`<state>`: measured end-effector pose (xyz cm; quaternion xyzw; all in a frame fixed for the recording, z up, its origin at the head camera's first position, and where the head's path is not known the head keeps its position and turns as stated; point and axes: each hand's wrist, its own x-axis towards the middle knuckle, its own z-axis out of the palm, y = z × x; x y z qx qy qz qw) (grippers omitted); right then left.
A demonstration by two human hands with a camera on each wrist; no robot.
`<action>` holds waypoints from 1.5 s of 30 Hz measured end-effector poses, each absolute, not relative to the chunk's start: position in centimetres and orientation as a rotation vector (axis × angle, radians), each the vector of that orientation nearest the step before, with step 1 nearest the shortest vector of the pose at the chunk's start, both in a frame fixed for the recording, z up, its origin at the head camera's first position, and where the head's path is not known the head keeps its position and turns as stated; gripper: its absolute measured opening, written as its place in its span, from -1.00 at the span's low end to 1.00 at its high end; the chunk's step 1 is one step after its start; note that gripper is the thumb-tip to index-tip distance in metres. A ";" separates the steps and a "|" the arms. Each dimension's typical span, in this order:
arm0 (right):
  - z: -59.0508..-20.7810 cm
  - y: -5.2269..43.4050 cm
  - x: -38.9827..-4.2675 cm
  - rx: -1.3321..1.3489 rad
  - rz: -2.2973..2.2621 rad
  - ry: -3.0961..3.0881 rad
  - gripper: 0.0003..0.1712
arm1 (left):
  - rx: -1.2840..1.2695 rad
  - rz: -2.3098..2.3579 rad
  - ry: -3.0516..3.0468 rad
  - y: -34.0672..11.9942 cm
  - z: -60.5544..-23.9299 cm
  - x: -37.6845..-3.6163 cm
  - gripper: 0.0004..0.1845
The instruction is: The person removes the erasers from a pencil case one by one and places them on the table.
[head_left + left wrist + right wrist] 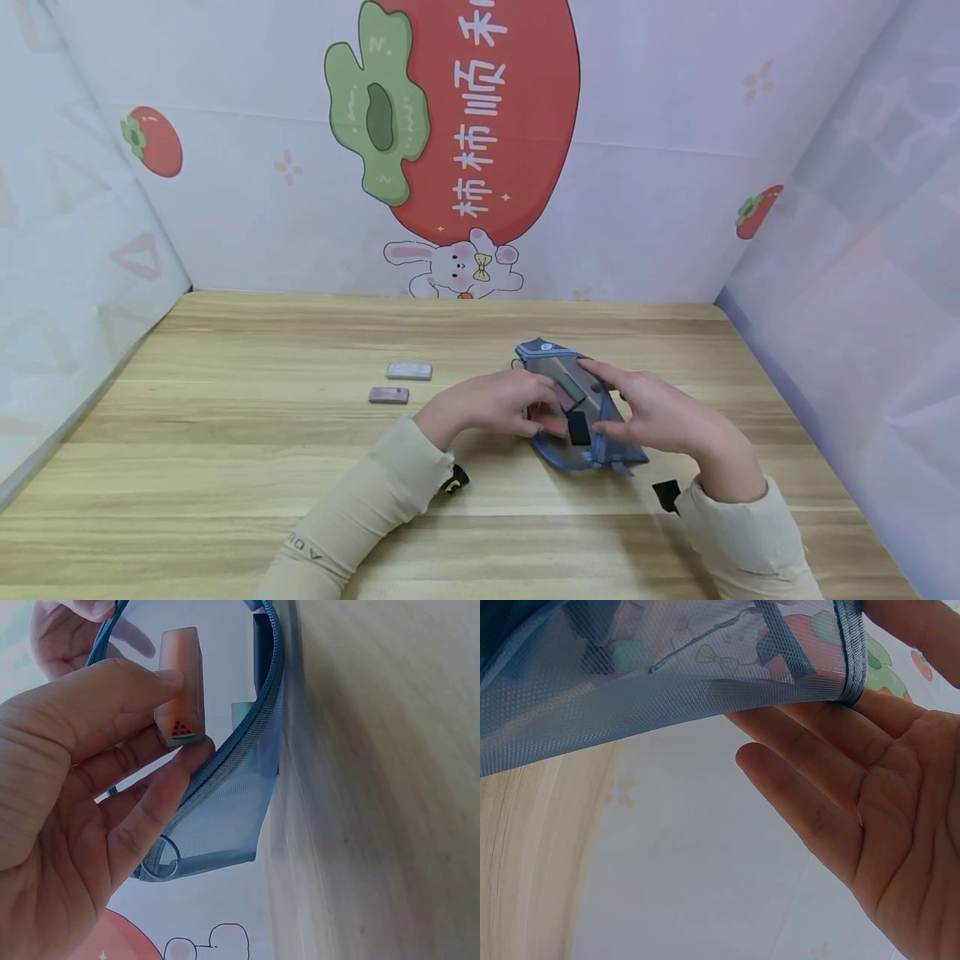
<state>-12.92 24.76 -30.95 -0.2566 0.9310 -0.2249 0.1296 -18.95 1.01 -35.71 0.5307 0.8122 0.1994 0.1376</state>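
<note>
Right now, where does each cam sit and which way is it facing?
Head: worn on the head, looking forward and down at the wooden table; shows both sleeves, left hand, right hand, blue mesh pouch, two erasers.
Left wrist: at the left palm, looking along the fingers, which pinch an orange eraser at the pouch's zipper opening.
Right wrist: under the right palm, looking up at the pouch's mesh.
Shared: all three see the pouch.

Head view: from above and behind, facing forward and down across the wooden table toward the printed backdrop, both hands at middle distance. Left wrist view: very close, along the left hand into the blue mesh pouch. Right wrist view: equally close, beneath that pouch, palm alongside; pouch shared by all three.
</note>
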 end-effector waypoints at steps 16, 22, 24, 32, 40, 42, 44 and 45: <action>-31.0 24.7 -13.0 -0.759 -0.656 2.700 -0.08 | 1.547 0.537 2.410 0.1 -35.6 -18.6 -0.74; -31.0 24.7 -12.9 -0.768 -0.648 2.711 -0.07 | 1.547 0.540 2.410 -0.2 -35.5 -18.6 -0.74; -31.0 24.7 -12.9 -0.761 -0.646 2.712 -0.07 | 1.549 0.537 2.414 -0.4 -35.5 -18.6 -0.74; -30.9 24.7 -12.9 -0.737 -0.648 2.702 -0.07 | 1.497 0.541 2.451 -1.3 -35.3 -18.5 -0.75; -31.0 24.7 -12.9 -0.751 -0.649 2.701 -0.08 | 1.500 0.551 2.461 -2.0 -35.5 -18.6 -0.76; -31.0 24.7 -12.9 -0.747 -0.651 2.699 -0.08 | 1.492 0.556 2.461 -2.1 -35.4 -18.5 -0.76; -31.0 24.7 -12.9 -0.748 -0.650 2.700 -0.07 | 1.486 0.556 2.463 -2.3 -35.3 -18.5 -0.76; -31.0 24.7 -12.9 -0.750 -0.648 2.702 -0.07 | 1.484 0.552 2.463 -2.4 -35.3 -18.5 -0.76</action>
